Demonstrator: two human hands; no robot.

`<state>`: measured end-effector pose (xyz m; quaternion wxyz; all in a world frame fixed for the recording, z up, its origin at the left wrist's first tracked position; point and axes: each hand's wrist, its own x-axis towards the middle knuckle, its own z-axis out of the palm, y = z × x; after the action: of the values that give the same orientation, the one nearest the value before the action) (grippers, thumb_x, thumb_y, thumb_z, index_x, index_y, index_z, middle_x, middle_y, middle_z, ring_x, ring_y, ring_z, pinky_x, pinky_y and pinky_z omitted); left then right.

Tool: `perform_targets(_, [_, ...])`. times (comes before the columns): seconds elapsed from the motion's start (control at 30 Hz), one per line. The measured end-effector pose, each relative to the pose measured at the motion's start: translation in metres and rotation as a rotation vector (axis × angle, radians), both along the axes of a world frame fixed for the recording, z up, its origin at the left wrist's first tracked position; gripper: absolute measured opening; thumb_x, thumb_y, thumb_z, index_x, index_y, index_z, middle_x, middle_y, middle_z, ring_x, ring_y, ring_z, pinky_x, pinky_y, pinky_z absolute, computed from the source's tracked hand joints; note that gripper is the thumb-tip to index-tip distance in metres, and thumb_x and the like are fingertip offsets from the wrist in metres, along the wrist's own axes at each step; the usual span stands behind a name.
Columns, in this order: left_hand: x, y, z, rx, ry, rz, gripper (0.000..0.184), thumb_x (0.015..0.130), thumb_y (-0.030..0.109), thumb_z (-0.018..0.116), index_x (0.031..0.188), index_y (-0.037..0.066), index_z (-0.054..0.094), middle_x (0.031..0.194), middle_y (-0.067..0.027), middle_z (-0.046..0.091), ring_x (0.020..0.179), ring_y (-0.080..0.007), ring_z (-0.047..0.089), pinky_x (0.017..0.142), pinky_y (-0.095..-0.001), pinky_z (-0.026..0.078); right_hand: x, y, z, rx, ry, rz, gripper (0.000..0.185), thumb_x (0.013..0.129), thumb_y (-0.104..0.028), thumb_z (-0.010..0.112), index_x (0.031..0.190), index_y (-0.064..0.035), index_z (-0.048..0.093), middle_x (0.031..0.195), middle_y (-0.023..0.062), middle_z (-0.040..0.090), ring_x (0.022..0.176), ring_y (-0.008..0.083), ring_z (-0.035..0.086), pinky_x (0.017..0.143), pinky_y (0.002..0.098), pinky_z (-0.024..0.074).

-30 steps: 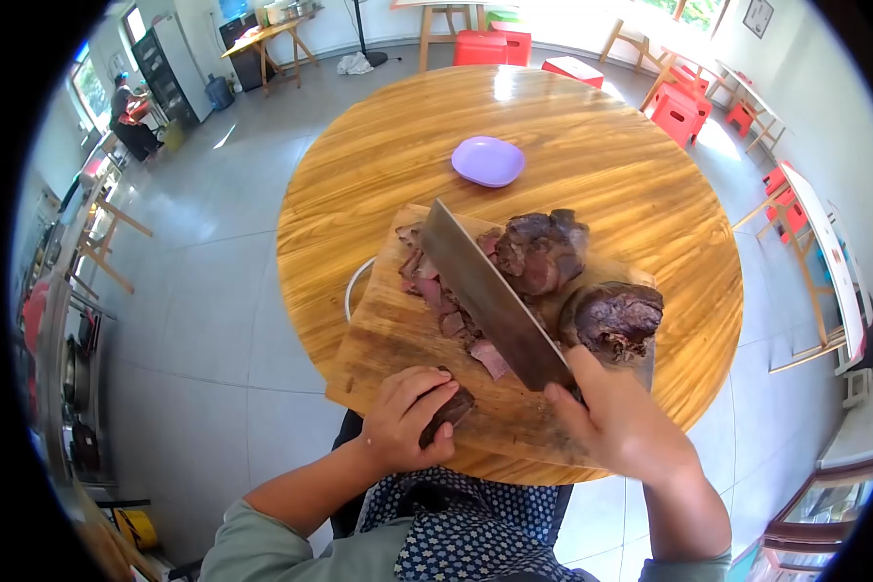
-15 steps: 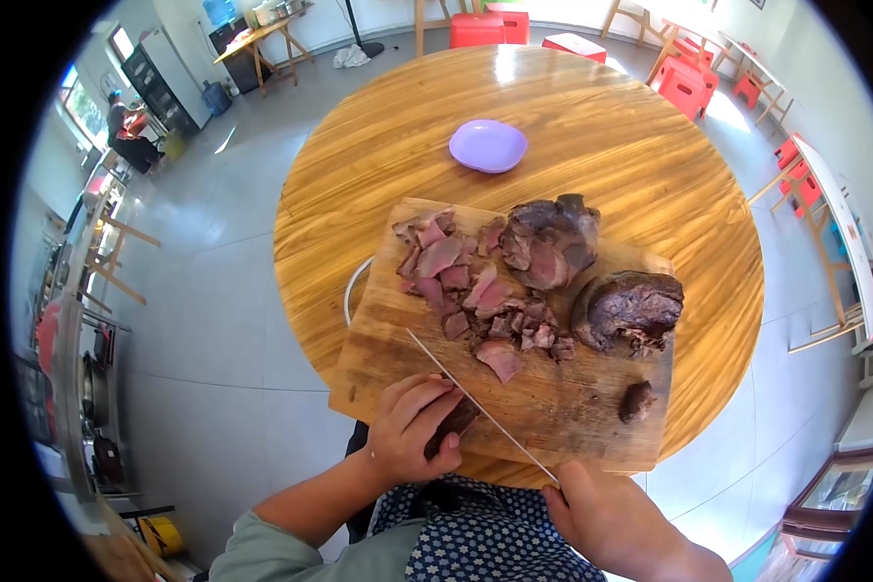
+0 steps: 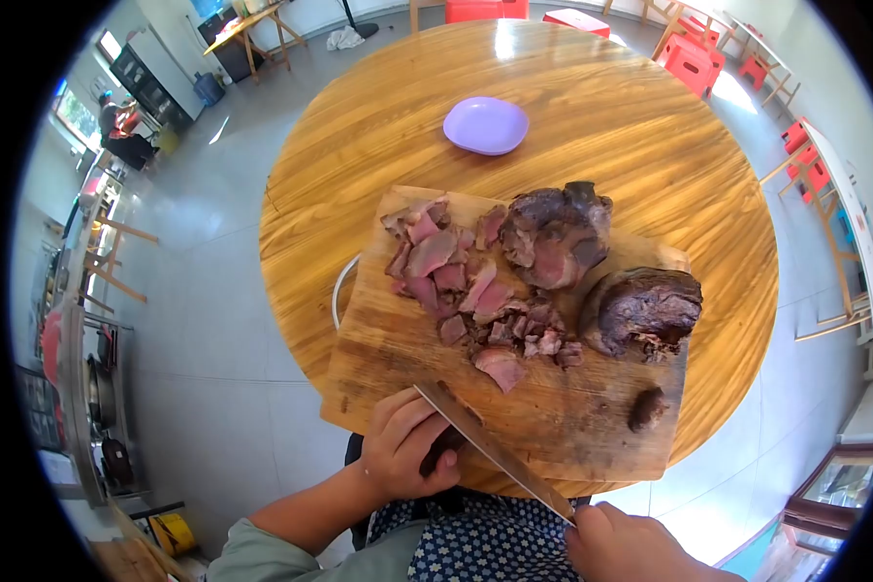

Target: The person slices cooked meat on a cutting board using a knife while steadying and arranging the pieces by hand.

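At the near edge of a wooden cutting board (image 3: 359, 388), my left hand (image 3: 403, 448) is closed around a dark piece of meat (image 3: 442, 446), which its fingers partly cover. My right hand (image 3: 623, 545) grips the handle of a long knife (image 3: 504, 456). The blade runs diagonally beside the held meat, its tip by my left fingertips and its broad side showing. Farther up the board lies a spread of sliced pinkish meat (image 3: 435, 254). Two large dark chunks, one meat chunk (image 3: 556, 238) and another meat chunk (image 3: 640, 308), sit to the right, above a small meat piece (image 3: 647, 409).
The board rests on a round wooden table (image 3: 349, 145), with a purple plate (image 3: 486, 126) toward the far side. Red stools (image 3: 691, 64) and a white side table (image 3: 849, 228) stand around the room. Another person (image 3: 126, 131) is far off at the left.
The knife has drawn back toward my body and to the right, and its blade has tilted to show its flat side. My left hand stays on the meat. The view has shifted slightly.
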<state>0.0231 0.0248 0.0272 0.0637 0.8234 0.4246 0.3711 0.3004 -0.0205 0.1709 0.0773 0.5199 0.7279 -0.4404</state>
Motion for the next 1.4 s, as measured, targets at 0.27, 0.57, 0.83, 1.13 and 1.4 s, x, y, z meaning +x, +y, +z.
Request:
perform_targets(0.27, [-0.002,0.001,-0.003,-0.024,-0.038,-0.015,0.038,0.077,0.021,0.068,0.107,-0.002,0.071,0.117,-0.0172,0.066,0.106,-0.0365,0.066,0.088,-0.0418,0.053,0.000,0.007,0.006,-0.167,-0.048,-0.009,0.025,0.093,-0.006,0.046,0.115,0.0048,0.044,0.098,0.0346,0.062,0.081,0.0520,0.064,0.072,0.0577,0.0518])
perform_targets(0.57, [-0.005,0.004,-0.002,-0.087,-0.054,-0.027,0.040,0.078,0.024,0.067,0.110,0.000,0.072,0.117,-0.0140,0.067,0.105,-0.0316,0.069,0.086,-0.0384,0.052,-0.025,0.059,0.000,-0.270,-0.103,0.060,0.030,0.090,-0.004,0.048,0.118,0.0048,0.043,0.103,0.0358,0.061,0.080,0.0514,0.065,0.071,0.0571,0.0514])
perform_targets(0.83, [-0.004,0.004,-0.003,-0.045,-0.082,0.000,0.039,0.077,0.023,0.069,0.108,0.001,0.071,0.114,-0.0140,0.068,0.101,-0.0326,0.069,0.084,-0.0384,0.053,-0.064,0.085,-0.029,-0.070,0.017,0.078,0.020,0.098,-0.015,0.058,0.100,0.0000,0.045,0.081,0.0259,0.065,0.074,0.0486,0.065,0.066,0.0561,0.0518])
perform_targets(1.13, [-0.003,0.001,-0.005,-0.015,-0.090,0.005,0.039,0.077,0.022,0.069,0.109,0.000,0.069,0.112,-0.0145,0.068,0.100,-0.0335,0.069,0.084,-0.0402,0.053,-0.045,0.059,-0.008,-0.170,-0.127,0.019,0.022,0.101,-0.020,0.052,0.100,0.0005,0.044,0.085,0.0303,0.066,0.077,0.0519,0.065,0.067,0.0598,0.0515])
perform_targets(1.4, [-0.001,0.000,-0.009,0.047,-0.093,0.002,0.038,0.079,0.022,0.067,0.110,-0.002,0.069,0.112,-0.0163,0.066,0.100,-0.0358,0.067,0.089,-0.0428,0.053,-0.052,0.070,-0.036,0.022,-0.029,0.053,0.016,0.100,-0.016,0.051,0.104,-0.0012,0.046,0.083,0.0274,0.068,0.081,0.0487,0.067,0.069,0.0541,0.0532])
